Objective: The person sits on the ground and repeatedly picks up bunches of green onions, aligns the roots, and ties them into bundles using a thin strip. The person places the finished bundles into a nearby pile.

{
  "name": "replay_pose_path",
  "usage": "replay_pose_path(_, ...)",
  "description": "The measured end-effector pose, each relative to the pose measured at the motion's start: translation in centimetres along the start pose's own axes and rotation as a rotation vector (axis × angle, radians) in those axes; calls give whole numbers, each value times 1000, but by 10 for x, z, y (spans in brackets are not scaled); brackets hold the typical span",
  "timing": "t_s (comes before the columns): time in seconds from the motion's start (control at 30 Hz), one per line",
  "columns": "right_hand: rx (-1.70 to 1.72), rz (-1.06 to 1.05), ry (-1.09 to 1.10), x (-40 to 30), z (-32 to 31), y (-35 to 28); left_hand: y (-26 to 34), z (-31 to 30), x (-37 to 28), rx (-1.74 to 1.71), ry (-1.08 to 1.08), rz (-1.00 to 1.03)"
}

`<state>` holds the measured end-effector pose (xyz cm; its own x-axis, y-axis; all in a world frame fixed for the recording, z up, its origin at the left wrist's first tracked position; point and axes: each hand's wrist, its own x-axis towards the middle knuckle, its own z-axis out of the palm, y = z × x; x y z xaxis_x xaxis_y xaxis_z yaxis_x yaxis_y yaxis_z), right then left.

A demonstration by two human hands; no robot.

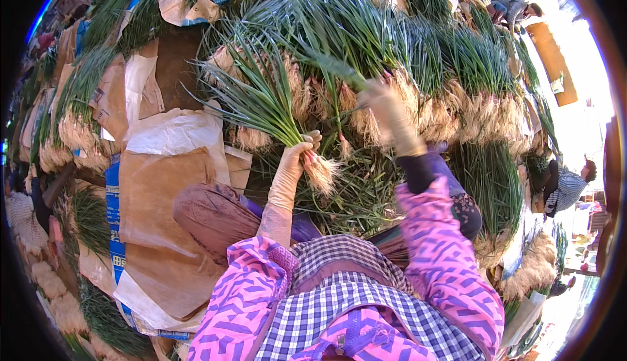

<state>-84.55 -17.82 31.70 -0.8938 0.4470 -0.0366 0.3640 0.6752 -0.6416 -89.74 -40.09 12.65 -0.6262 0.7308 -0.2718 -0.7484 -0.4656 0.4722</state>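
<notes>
My left hand (298, 157), in a thin pale glove, is closed around the lower stems of a bunch of green leafy allium plants (274, 106). Their pale, stringy roots (321, 170) hang out past my fingers, and the leaves fan up and to the left. My right hand (387, 108), also gloved, is blurred by motion in front of the large heap of the same plants (333, 23). Blurred green leaves show at its fingers, but I cannot tell whether it grips them. A single plant (338, 116) lies between my hands, above loose leaves (362, 194) on the ground.
Brown paper sheets and sacks (161, 214) lie left of my bent knee (210, 214). More bundled plants (490, 184) lie to the right and further bundles (78, 126) at the far left. Other people (568, 184) are at the right and left edges.
</notes>
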Motion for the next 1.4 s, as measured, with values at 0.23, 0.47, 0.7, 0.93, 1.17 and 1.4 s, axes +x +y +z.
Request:
replay_pose_path(0.23, 37, 94, 194, 34, -295, 85, -48, -4, 26, 65, 201, 86)
replay_pose_path(0.47, -818, 521, 286, 55, -407, 182, -84, 23, 48, 171, 190, -57)
replay_pose_path(0.7, 157, 200, -416, -27, -78, 56, -65, 41, 40, 42, 58, -78)
replay_pose_path(0.93, 1460, 551, -475, -46, 119, 45, -21, 55, -34, 17, 66, -163)
replay_pose_path(1.17, 1300, 639, -372, -76, 147, 18, -9, 73, -91, -110, 155, -85)
replay_pose_path(1.4, -255, -361, -657, -88, 87, 53, 62, 94, -114, -245, -341, 58)
